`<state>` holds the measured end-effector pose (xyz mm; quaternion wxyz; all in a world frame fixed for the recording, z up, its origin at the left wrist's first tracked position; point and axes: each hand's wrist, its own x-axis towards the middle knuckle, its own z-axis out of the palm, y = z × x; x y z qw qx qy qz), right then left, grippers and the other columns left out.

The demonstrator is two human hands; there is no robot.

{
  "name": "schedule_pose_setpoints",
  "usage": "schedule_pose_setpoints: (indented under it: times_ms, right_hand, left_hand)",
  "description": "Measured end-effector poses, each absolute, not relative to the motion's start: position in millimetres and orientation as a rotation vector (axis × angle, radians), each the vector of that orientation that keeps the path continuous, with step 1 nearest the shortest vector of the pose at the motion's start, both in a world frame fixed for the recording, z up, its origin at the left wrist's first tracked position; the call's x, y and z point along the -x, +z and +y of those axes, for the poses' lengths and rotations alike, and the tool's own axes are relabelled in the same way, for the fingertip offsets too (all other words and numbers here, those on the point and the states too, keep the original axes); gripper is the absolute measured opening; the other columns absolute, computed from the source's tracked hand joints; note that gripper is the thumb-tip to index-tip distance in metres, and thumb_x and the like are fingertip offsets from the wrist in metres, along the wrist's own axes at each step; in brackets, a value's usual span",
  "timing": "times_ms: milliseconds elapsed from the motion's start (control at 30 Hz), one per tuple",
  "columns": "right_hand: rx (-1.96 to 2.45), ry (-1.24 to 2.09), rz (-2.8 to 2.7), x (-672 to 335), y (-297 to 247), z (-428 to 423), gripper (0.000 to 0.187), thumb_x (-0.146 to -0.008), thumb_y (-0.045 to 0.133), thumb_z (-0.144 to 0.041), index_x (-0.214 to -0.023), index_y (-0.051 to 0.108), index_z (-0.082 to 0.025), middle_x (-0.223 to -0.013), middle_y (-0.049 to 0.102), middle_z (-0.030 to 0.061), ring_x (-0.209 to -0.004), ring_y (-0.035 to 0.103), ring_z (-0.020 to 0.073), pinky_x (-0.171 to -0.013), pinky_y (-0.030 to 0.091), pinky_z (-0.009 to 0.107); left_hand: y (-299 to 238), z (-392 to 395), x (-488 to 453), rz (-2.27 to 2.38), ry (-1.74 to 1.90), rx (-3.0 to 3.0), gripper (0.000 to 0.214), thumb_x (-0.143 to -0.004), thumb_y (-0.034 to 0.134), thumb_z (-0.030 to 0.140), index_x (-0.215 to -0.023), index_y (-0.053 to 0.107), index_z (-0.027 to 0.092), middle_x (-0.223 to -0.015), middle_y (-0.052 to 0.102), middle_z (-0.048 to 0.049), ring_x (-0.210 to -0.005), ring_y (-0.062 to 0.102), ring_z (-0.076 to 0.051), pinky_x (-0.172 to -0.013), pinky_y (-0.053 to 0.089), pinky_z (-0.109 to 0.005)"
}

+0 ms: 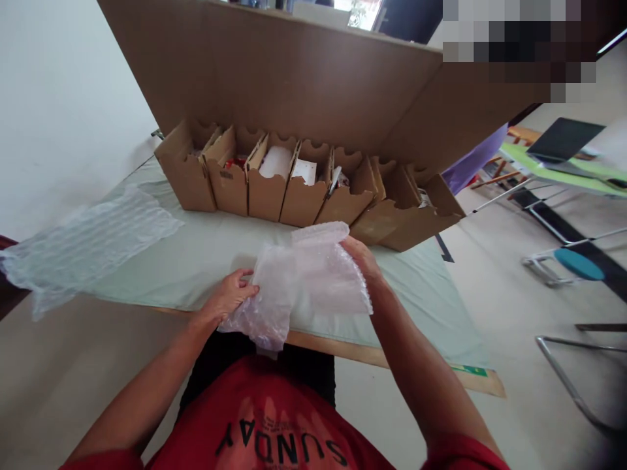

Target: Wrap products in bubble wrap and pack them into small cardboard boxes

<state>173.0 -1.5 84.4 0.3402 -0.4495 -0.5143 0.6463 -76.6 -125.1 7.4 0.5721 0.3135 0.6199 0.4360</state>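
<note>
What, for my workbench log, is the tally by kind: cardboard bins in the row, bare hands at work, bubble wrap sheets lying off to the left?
Cardboard bins: 7
Left hand and right hand: 2
Bubble wrap sheet at the left: 1
Total: 10

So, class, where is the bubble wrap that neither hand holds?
In the head view, that bubble wrap lies at the left of the table, near the wall, left of the left hand.
</note>
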Motion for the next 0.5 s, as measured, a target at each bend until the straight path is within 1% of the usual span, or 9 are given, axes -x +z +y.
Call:
schedule_pose_setpoints:
  times_ms: [67,133,200,300,333,400,433,467,500]
  right_hand:
    - [1.114,1.778,-1.232,-160.7,80.0,-9.0,0.048,-0.067,0.079,-0.062,-0.092,0.068,-0.022,-0.076,0.069,0.002,-0.066,0.061,0.0186,-0.062,0.047,0.03]
    - [1.092,1.827,-1.167,-148.0,71.9,-16.8,0.047,-0.064,0.082,-0.06,-0.086,0.065,-0.022,-0.072,0.065,0.0003,-0.061,0.056,0.016,-0.059,0.044,0.029]
    - [1.081,1.78,-1.162,-135.0,57.7,-25.2,0.045,-0.064,0.081,-0.059,-0.079,0.061,-0.022,-0.065,0.058,-0.0027,-0.055,0.048,0.0125,-0.054,0.039,0.026]
    - [1.088,1.669,-1.259,-118.7,32.0,-37.4,0.04,-0.068,0.077,-0.056,-0.077,0.058,-0.023,-0.061,0.052,-0.0057,-0.053,0.043,0.01,-0.05,0.035,0.023]
    - [1.097,1.67,-1.312,-115.5,25.7,-40.2,0.039,-0.069,0.075,-0.056,-0.078,0.057,-0.023,-0.06,0.052,-0.0062,-0.052,0.044,0.0101,-0.049,0.036,0.023]
    - [1.112,1.743,-1.505,-115.3,23.3,-40.4,0.037,-0.071,0.073,-0.055,-0.079,0.057,-0.023,-0.056,0.052,-0.0065,-0.049,0.048,0.0113,-0.047,0.039,0.024]
    - [1.114,1.763,-1.635,-118.9,29.0,-36.3,0.036,-0.072,0.073,-0.055,-0.078,0.058,-0.022,-0.054,0.053,-0.0061,-0.047,0.05,0.012,-0.046,0.04,0.024]
    - [1.108,1.735,-1.767,-124.9,39.7,-28.3,0.035,-0.074,0.072,-0.054,-0.077,0.059,-0.022,-0.054,0.055,-0.0051,-0.047,0.052,0.0123,-0.045,0.041,0.024]
    - [1.096,1.647,-1.888,-133.0,55.2,-15.7,0.033,-0.076,0.071,-0.052,-0.076,0.06,-0.021,-0.056,0.057,-0.0039,-0.048,0.054,0.0123,-0.046,0.042,0.024]
  left_hand:
    - [7.0,-125.6,68.0,1.438,1.109,-0.69,0.037,-0.065,0.074,0.027,-0.099,0.068,0.013,-0.072,0.067,0.0014,-0.062,0.059,-0.013,-0.06,0.045,-0.023]
    - [8.1,-126.2,60.0,1.333,1.237,-0.635,0.028,-0.064,0.073,0.027,-0.089,0.068,0.015,-0.075,0.069,0.0012,-0.067,0.062,-0.015,-0.064,0.047,-0.024]
    - [10.0,-128.3,52.3,1.126,1.321,-0.533,0.032,-0.066,0.073,0.034,-0.092,0.068,0.016,-0.081,0.072,-0.0015,-0.077,0.068,-0.019,-0.072,0.052,-0.029]
    - [12.7,-135.9,44.8,0.946,1.312,-0.437,0.051,-0.078,0.064,0.06,-0.102,0.07,0.015,-0.09,0.076,-0.0089,-0.089,0.072,-0.027,-0.08,0.056,-0.038]
    - [13.3,-139.4,46.1,0.99,1.288,-0.463,0.056,-0.078,0.064,0.064,-0.105,0.07,0.015,-0.09,0.076,-0.0093,-0.088,0.073,-0.028,-0.077,0.056,-0.038]
    - [14.9,-147.4,60.6,1.168,1.194,-0.561,0.055,-0.073,0.077,0.056,-0.108,0.07,0.015,-0.083,0.077,-0.0069,-0.076,0.073,-0.026,-0.068,0.057,-0.035]
    - [16.1,-151.8,75.4,1.264,1.111,-0.595,0.053,-0.068,0.083,0.05,-0.105,0.071,0.014,-0.077,0.077,-0.0054,-0.068,0.071,-0.025,-0.063,0.056,-0.033]
    - [17.5,-156.4,95.3,1.323,1.033,-0.594,0.049,-0.066,0.085,0.048,-0.1,0.072,0.015,-0.073,0.076,-0.0047,-0.062,0.07,-0.024,-0.059,0.056,-0.033]
    - [19.0,-161.4,119.5,1.377,1.012,-0.521,0.044,-0.065,0.084,0.05,-0.091,0.073,0.016,-0.068,0.075,-0.004,-0.056,0.068,-0.024,-0.054,0.056,-0.034]
